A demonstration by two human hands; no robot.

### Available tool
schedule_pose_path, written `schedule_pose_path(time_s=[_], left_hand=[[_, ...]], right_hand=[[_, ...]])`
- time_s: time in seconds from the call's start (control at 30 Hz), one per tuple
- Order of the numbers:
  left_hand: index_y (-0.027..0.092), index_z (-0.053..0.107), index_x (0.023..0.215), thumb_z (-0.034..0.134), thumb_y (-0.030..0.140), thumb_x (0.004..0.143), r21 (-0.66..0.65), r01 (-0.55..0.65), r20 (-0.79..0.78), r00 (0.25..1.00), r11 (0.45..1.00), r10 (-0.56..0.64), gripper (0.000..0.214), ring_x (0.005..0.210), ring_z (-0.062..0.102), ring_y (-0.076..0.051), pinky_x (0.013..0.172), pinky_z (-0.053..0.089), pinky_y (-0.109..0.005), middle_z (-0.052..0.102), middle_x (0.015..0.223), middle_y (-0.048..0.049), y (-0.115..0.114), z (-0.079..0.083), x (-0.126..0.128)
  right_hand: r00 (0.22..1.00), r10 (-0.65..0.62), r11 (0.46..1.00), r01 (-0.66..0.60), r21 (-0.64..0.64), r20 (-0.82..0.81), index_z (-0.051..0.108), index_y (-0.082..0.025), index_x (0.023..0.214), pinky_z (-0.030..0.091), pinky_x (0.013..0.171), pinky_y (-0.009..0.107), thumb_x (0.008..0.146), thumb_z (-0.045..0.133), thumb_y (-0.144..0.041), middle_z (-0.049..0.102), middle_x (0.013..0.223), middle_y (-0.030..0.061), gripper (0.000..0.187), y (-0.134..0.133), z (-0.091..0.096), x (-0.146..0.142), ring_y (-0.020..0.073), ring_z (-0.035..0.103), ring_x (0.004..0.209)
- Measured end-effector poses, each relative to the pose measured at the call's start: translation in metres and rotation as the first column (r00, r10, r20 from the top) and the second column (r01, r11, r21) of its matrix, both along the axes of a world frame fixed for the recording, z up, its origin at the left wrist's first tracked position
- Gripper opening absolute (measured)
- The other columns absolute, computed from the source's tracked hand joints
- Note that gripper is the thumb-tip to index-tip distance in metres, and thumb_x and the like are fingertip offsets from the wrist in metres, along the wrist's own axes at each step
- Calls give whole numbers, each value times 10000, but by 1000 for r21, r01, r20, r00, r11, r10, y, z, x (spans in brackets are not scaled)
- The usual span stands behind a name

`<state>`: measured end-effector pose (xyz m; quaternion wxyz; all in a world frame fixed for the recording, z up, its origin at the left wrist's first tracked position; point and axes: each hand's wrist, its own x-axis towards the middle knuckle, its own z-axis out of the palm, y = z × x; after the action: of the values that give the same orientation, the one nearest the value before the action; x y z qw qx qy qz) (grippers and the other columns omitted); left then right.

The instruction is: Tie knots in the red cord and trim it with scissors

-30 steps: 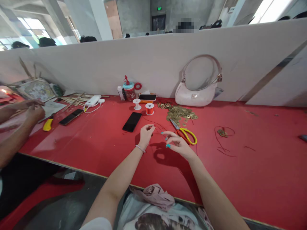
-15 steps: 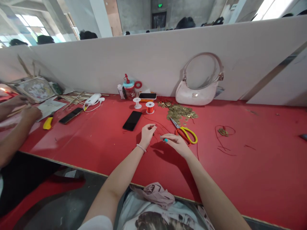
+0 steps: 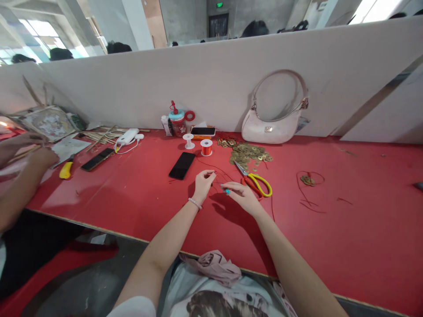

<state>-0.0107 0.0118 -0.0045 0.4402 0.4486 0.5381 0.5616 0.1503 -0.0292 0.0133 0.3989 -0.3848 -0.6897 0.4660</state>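
Note:
My left hand, with a beaded bracelet at the wrist, is pinched closed on a thin red cord. Just right of it, my right hand has its thumb and fingertips together on the same cord, which is hard to see between the hands. A red thread trails over the table from the spool of red thread. Beside my right hand lie scissors with one yellow and one red handle. Behind them is a pile of brass coins with holes.
A black phone, an empty white spool and a pink handbag stand around the middle. Coins tied with red cord lie right. At far left, another person's hands work near a yellow cutter.
My right hand's fingertips have shifted very slightly up and left. My left hand stays almost in place, and the view has tilted a little.

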Motion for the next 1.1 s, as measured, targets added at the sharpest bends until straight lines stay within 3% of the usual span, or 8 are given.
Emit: schedule_pose_path(time_s=[0.27,0.6,1.1], left_hand=[[115,629,824,591,335,671,-5,26,-57,998,1000,-26,271,406,433,-54,407,339,-185,522,549,18,-4,3,2],[117,619,802,597,330,667,16,-45,-19,999,999,46,254,409,412,-44,416,340,-184,525,568,18,1,-2,0],[122,625,819,587,341,685,38,-1,-89,996,999,4,260,442,435,-66,423,364,-191,540,580,0,-5,4,1]], right_hand=[[998,-14,997,10,-74,-54,619,-177,1042,437,887,346,755,550,-295,598,1103,97,318,1,-5,-2,200,575,986],[998,28,992,-34,-121,-54,601,-162,1083,457,857,373,759,547,-320,628,1063,102,365,-3,-1,-3,211,598,944],[990,119,992,-121,24,80,641,-191,1005,449,866,344,783,514,-288,640,1030,76,273,-6,6,-3,201,594,952]])
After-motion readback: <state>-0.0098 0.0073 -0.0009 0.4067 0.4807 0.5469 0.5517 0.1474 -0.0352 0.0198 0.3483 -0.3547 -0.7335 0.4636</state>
